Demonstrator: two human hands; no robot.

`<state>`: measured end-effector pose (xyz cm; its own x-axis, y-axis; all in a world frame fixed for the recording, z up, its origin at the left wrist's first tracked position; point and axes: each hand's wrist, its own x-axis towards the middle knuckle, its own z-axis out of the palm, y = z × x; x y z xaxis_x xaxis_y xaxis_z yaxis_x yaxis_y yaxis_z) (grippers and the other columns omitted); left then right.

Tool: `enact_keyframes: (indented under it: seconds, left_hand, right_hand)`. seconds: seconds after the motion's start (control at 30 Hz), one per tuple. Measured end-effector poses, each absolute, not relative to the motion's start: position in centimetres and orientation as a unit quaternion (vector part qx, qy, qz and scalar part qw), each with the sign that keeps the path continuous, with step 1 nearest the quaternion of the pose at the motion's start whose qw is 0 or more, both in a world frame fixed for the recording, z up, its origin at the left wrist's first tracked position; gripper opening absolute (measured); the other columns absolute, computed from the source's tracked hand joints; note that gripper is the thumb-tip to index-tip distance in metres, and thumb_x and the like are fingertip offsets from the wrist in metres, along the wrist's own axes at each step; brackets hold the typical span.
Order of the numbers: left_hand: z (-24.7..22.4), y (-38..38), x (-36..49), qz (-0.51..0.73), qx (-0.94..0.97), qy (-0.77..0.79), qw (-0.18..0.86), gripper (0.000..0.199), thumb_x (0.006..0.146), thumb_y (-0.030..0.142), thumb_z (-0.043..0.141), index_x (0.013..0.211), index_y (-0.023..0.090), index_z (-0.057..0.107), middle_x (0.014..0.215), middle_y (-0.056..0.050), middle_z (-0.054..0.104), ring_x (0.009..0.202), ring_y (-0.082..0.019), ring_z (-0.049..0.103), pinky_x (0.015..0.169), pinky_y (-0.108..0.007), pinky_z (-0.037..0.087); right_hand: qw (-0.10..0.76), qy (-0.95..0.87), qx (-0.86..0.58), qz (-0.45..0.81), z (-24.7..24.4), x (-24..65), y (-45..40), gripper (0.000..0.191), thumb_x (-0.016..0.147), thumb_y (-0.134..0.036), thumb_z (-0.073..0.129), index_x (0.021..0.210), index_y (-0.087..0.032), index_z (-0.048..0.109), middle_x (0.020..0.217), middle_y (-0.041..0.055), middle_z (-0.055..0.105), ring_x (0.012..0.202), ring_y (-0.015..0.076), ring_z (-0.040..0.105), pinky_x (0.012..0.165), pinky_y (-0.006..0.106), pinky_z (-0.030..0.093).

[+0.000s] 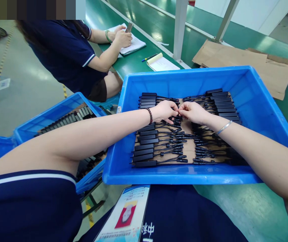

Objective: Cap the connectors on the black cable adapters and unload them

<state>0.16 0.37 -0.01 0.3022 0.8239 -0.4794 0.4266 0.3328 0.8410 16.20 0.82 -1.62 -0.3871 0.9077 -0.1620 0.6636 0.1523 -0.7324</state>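
Note:
A blue bin (184, 174) holds two columns of black boxes with short cables, lying on brown cardboard (188, 148). The left column (146, 150) has its cables pointing right; the right column (224, 105) has its cables pointing left. Over the middle of the bin, my left hand (166, 111) and my right hand (193, 112) meet at the fingertips. Both hands are closed in a pinch above the cable ends. Whatever lies between the fingers is too small to name.
Another blue bin (24, 131) with dark parts stands at the left. Beyond it a person (65, 55) holds a phone over papers (135, 43). A notepad (162, 64) and pen lie behind the bin. Cardboard sheets (244, 62) rest at the back right, near a metal post (180, 30).

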Motion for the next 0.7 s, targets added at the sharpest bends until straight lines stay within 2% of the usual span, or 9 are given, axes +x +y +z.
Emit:
enact_keyframes:
  seconds: [0.13, 0.37, 0.63, 0.7]
  left_hand:
    - [0.2, 0.2, 0.4, 0.187, 0.523, 0.579, 0.596, 0.012, 0.079, 0.003, 0.054, 0.074, 0.013, 0.052, 0.063, 0.002, 0.053, 0.052, -0.005, 0.052, 0.057, -0.023, 0.054]
    - [-0.6, 0.6, 0.4, 0.205, 0.522, 0.588, 0.583, 0.012, 0.076, 0.001, 0.059, 0.068, 0.011, 0.057, 0.063, 0.001, 0.054, 0.053, -0.006, 0.053, 0.063, -0.024, 0.053]
    - [-0.2, 0.3, 0.3, 0.218, 0.534, 0.58, 0.575, 0.012, 0.074, 0.003, 0.064, 0.082, 0.012, 0.062, 0.059, 0.002, 0.055, 0.05, -0.006, 0.052, 0.053, -0.021, 0.051]
    - [-0.3, 0.5, 0.2, 0.225, 0.531, 0.578, 0.578, 0.008, 0.074, 0.004, 0.065, 0.078, 0.01, 0.063, 0.06, 0.001, 0.057, 0.049, -0.005, 0.053, 0.056, -0.022, 0.052]
  right_hand:
    - [0.14, -0.762, -0.543, 0.324, -1.3, 15.9, 0.7, 0.013, 0.084, -0.023, 0.052, 0.083, -0.014, 0.061, 0.081, 0.0034, 0.066, 0.063, 0.0098, 0.052, 0.06, 0.022, 0.036]
    - [0.097, -0.754, -0.575, 0.303, -1.2, 15.4, 0.5, 0.01, 0.082, -0.019, 0.05, 0.079, -0.015, 0.058, 0.084, 0.0043, 0.065, 0.068, 0.0114, 0.051, 0.062, 0.023, 0.035]
    - [0.119, -0.677, -0.571, 0.449, -2.2, 16.3, 1.3, 0.005, 0.077, -0.017, 0.055, 0.072, -0.016, 0.057, 0.066, 0.0016, 0.061, 0.057, 0.0097, 0.052, 0.053, 0.019, 0.04]
    - [0.129, -0.668, -0.574, 0.456, -2.2, 16.8, 1.6, 0.004, 0.074, -0.016, 0.056, 0.071, -0.016, 0.056, 0.065, 0.0018, 0.061, 0.056, 0.01, 0.053, 0.052, 0.019, 0.042]
